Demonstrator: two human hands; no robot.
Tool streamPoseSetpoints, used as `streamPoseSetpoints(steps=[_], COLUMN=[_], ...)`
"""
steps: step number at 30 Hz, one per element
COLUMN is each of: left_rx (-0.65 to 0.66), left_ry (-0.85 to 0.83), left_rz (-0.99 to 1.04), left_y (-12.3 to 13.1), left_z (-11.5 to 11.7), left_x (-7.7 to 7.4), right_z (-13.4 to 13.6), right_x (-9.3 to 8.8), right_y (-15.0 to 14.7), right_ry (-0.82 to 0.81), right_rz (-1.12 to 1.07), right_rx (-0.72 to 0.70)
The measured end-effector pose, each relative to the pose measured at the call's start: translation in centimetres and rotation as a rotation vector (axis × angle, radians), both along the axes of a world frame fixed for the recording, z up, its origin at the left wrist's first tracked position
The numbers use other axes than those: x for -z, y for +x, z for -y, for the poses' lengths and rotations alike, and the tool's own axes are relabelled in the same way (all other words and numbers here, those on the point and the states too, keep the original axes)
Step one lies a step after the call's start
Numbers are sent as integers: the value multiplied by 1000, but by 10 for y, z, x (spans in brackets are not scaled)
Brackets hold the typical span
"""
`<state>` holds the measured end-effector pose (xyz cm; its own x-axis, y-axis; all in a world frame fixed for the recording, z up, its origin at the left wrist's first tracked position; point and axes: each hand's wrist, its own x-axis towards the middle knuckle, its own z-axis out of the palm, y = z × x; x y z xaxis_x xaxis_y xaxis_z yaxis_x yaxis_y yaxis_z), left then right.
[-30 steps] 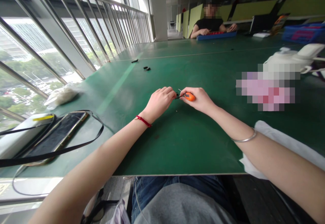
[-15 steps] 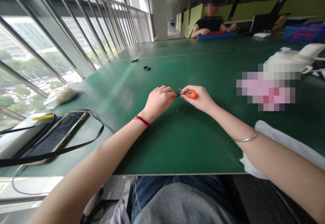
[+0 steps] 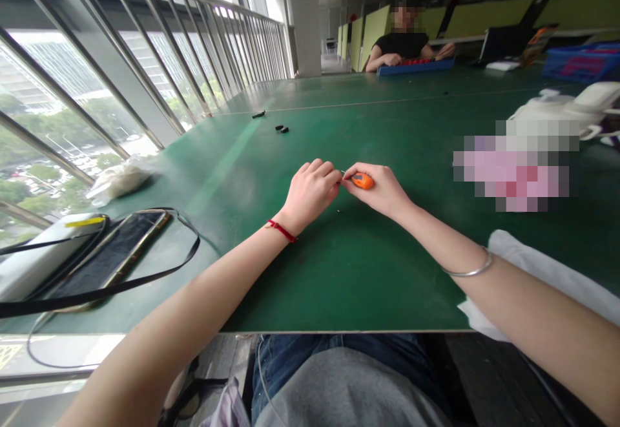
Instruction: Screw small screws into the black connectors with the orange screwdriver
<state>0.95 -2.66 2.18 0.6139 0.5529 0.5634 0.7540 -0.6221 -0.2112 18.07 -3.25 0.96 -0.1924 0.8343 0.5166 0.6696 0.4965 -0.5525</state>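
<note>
My right hand (image 3: pixel 376 189) is shut around a small orange-handled screwdriver (image 3: pixel 362 181), and its thin metal shaft points left toward my left hand (image 3: pixel 310 189). The shaft tip meets the fingertips of my left hand, which are pinched on something small. That item looks like a small black part, mostly hidden by my fingers. Both hands rest low over the green work mat (image 3: pixel 339 272). A red string circles my left wrist, and a silver bangle sits on my right arm.
Small black pieces (image 3: pixel 281 128) lie farther along the mat. To the left are a phone (image 3: pixel 111 259) with a black cord and a plastic bag (image 3: pixel 121 178). A white cloth (image 3: pixel 533 269) lies right, beside a blurred pink object (image 3: pixel 513 168). A co-worker (image 3: pixel 404 46) sits far ahead behind a blue tray (image 3: pixel 415 68).
My hands have drawn closer together, and the black part, visible earlier at the screwdriver tip, is now almost hidden by my left fingers. The view has shifted slightly.
</note>
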Motion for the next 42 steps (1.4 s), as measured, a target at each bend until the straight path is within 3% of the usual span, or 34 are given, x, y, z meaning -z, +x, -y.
streamPoseSetpoints(steps=[8, 16, 20, 23, 29, 35, 39, 42], left_rx=[129, 231, 108, -32, -111, -104, -89, -96], left_ry=[-152, -193, -229, -346, -470, -369, -322, -297], left_rz=[253, 404, 327, 181, -87, -299, -294, -123], left_y=[-7, -10, -11, -10, -3, 10, 11, 4], left_z=[-4, -11, -8, 2, 26, 41, 39, 26], left_x=[6, 9, 2, -7, -19, -18, -15, -14], right_z=[-7, -9, -11, -11, -11, -10, -8, -7], right_x=[3, 4, 4, 4, 1, 1, -1, -2], right_y=[11, 8, 11, 16, 20, 18, 18, 17], right_ry=[-2, -38, -19, 22, 68, 83, 75, 67], right_rz=[-50, -128, -113, 63, 317, 337, 340, 334], right_rx=[-133, -238, -210, -110, 4, 5, 11, 9])
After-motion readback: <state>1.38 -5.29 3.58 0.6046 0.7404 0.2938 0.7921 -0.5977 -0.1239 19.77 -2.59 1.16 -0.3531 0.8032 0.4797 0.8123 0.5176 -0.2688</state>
